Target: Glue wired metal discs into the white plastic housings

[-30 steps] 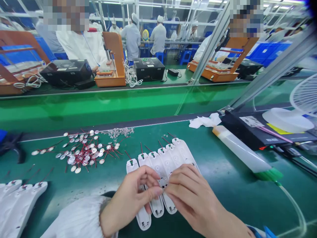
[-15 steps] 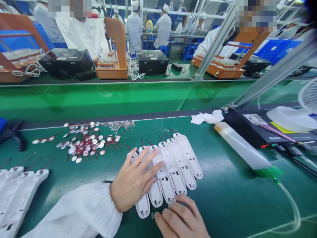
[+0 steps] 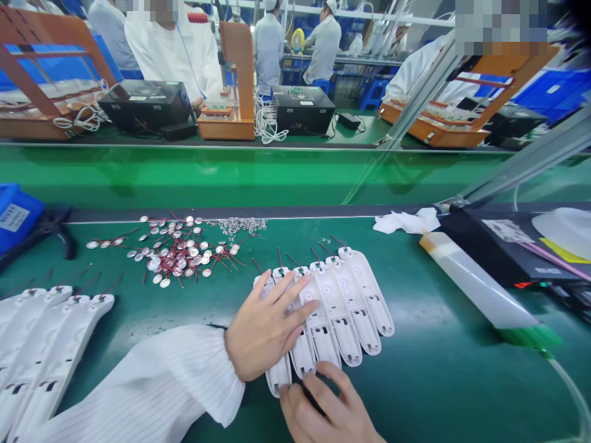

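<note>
A row of several white plastic casings (image 3: pixel 347 295) lies side by side on the green bench, with a small green board and a red wire at the top of most. My left hand (image 3: pixel 265 329) lies across the left casings, fingers spread, covering parts of them. At their lower ends is my right hand (image 3: pixel 325 403), with its fingers bent and apart. Its thumb is by the leftmost casing's end, and its index finger covers another casing's tip. Up and left of the row, many silver discs with red wires (image 3: pixel 178 255) form a loose pile beside small clear pieces (image 3: pixel 240 225).
More white casings (image 3: pixel 55 344) rest at left, below pliers (image 3: pixel 58 231) and a blue bin (image 3: pixel 16 215). To the right are a green-bristled brush (image 3: pixel 489 289), a crumpled white cloth (image 3: pixel 406 220) and a black box (image 3: pixel 480 246). People work beyond the green belt (image 3: pixel 258 178).
The view has swung left, so the scene sits further right. My right hand has moved left along the casings' lower ends, to the leftmost one. My left hand stays on the casings.
</note>
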Motion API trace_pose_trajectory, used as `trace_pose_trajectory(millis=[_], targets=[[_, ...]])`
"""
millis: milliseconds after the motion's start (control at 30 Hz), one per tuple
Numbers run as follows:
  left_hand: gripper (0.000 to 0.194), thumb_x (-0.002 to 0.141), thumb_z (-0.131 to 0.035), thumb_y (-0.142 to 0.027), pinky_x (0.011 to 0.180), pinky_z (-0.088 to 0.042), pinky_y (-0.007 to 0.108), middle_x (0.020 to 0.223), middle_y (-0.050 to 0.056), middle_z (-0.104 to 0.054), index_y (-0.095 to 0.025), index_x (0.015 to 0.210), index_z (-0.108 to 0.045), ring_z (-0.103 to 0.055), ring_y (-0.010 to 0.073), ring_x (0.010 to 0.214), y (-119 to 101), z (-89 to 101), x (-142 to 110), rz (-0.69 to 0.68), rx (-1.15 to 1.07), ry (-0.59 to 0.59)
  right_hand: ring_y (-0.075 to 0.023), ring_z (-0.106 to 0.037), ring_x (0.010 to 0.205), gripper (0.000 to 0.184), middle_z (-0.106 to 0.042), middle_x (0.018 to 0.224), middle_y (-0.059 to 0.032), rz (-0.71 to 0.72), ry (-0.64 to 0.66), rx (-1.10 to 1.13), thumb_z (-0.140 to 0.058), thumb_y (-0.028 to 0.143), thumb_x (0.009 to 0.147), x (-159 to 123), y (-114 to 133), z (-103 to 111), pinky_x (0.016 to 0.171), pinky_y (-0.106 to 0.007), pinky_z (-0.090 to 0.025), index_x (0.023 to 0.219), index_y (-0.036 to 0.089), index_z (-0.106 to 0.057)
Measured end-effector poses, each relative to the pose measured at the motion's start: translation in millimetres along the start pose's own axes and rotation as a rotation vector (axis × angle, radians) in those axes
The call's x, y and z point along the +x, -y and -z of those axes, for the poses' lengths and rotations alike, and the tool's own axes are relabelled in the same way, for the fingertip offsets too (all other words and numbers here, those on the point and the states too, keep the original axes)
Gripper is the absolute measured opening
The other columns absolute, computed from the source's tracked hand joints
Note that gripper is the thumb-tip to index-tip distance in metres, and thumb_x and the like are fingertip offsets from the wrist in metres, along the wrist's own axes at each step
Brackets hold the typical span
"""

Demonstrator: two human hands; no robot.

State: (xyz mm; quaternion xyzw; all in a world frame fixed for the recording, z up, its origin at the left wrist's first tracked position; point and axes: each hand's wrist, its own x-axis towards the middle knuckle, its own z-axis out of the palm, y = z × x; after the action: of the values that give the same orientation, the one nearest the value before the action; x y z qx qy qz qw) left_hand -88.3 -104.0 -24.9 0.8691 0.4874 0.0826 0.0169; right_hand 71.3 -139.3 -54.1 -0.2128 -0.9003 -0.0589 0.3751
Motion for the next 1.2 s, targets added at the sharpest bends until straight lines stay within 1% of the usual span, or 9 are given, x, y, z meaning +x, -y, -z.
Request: trace_pose_trajectory(millis=[133, 367, 533, 600, 700, 767, 900, 1100, 1200], targets=[[0.037, 0.093, -0.038, -0.026, 0.102, -0.027, 0.056, 0.146, 0.007, -0.03, -0.026, 0.13, -0.04, -0.027, 0.0275, 0.132, -0.2, 0.2, -0.2, 0.0, 0.0, -0.002, -0.014, -0.051, 0.072, 0.038, -0.06, 0.064, 0.0031, 0.007, 0.029, 0.001, -0.038, -0.001, 0.089, 4.7, 2.0, 0.6, 0.076, -0.037, -0.037, 0.069, 0.017, -0.064], [0.036, 0.094, -0.037, -0.027, 0.102, -0.026, 0.056, 0.147, 0.007, -0.028, -0.026, 0.13, -0.039, -0.026, 0.0273, 0.133, -0.7, -2.0, -1.1, 0.005, 0.002, 0.009, -0.0135, -0.049, 0.07, 0.05, -0.06, 0.061, 0.0024, 0.049, 0.065, -0.033, -0.026, -0.005, 0.089, 15.0, 2.8, 4.0, 0.074, -0.037, -0.036, 0.062, 0.018, -0.062], [0.036, 0.094, -0.039, -0.028, 0.102, -0.027, 0.055, 0.146, 0.006, -0.03, -0.026, 0.129, -0.04, -0.027, 0.0278, 0.132, -1.0, -1.8, -1.1, 0.005, -0.006, 0.001, -0.0132, -0.05, 0.07, 0.047, -0.06, 0.059, 0.0038, 0.004, 0.086, -0.011, -0.029, -0.002, 0.091, 12.2, 5.1, 4.7, 0.078, -0.037, -0.035, 0.064, 0.019, -0.061], [0.036, 0.093, -0.039, -0.029, 0.102, -0.027, 0.055, 0.146, 0.006, -0.031, -0.026, 0.129, -0.041, -0.028, 0.0279, 0.132, -1.0, -1.9, -0.9, 0.003, -0.009, -0.009, -0.0128, -0.051, 0.069, 0.047, -0.06, 0.058, 0.0034, -0.012, 0.07, -0.031, -0.029, 0.0, 0.092, 11.3, 6.1, 4.0, 0.079, -0.036, -0.035, 0.063, 0.019, -0.061], [0.035, 0.093, -0.039, -0.028, 0.102, -0.027, 0.055, 0.145, 0.007, -0.032, -0.025, 0.128, -0.041, -0.029, 0.0278, 0.131, -1.1, -2.2, -0.2, 0.005, -0.005, -0.01, -0.0124, -0.052, 0.069, 0.048, -0.061, 0.058, 0.002, -0.065, 0.081, -0.04, -0.027, 0.002, 0.094, 11.7, 7.1, 3.8, 0.08, -0.037, -0.034, 0.065, 0.018, -0.062], [0.035, 0.093, -0.039, -0.028, 0.102, -0.027, 0.055, 0.145, 0.007, -0.032, -0.025, 0.128, -0.041, -0.028, 0.0279, 0.132, -1.5, -2.1, 0.1, 0.005, -0.004, -0.006, -0.0121, -0.053, 0.067, 0.047, -0.062, 0.058, 0.0021, -0.085, 0.077, -0.035, -0.029, 0.003, 0.094, 12.4, 7.4, 4.4, 0.079, -0.037, -0.034, 0.065, 0.018, -0.062], [0.035, 0.093, -0.04, -0.029, 0.102, -0.028, 0.055, 0.145, 0.007, -0.031, -0.024, 0.127, -0.041, -0.028, 0.028, 0.132, -2.5, -1.8, 0.2, 0.007, -0.008, 0.002, -0.0115, -0.054, 0.065, 0.046, -0.062, 0.057, 0.003, -0.062, 0.062, -0.051, -0.03, 0.001, 0.093, 12.5, 8.3, 5.4, 0.079, -0.037, -0.034, 0.064, 0.017, -0.062], [0.035, 0.093, -0.041, -0.029, 0.102, -0.027, 0.055, 0.145, 0.007, -0.031, -0.024, 0.127, -0.042, -0.027, 0.028, 0.132, -2.2, -2.4, -1.1, 0.003, -0.016, -0.006, -0.0112, -0.055, 0.062, 0.047, -0.062, 0.055, 0.0027, -0.15, 0.051, -0.063, -0.029, 0.006, 0.096, 11.7, 12.8, 6.1, 0.076, -0.035, -0.035, 0.065, 0.018, -0.062], [0.035, 0.093, -0.041, -0.029, 0.102, -0.027, 0.055, 0.145, 0.008, -0.032, -0.024, 0.127, -0.042, -0.028, 0.028, 0.132, -2.2, -2.2, -1.2, 0.004, -0.023, -0.007, -0.0109, -0.056, 0.06, 0.046, -0.062, 0.055, 0.0032, -0.15, 0.057, -0.07, -0.03, 0.004, 0.095, 13.1, 14.0, 6.5, 0.075, -0.035, -0.036, 0.064, 0.018, -0.062]])
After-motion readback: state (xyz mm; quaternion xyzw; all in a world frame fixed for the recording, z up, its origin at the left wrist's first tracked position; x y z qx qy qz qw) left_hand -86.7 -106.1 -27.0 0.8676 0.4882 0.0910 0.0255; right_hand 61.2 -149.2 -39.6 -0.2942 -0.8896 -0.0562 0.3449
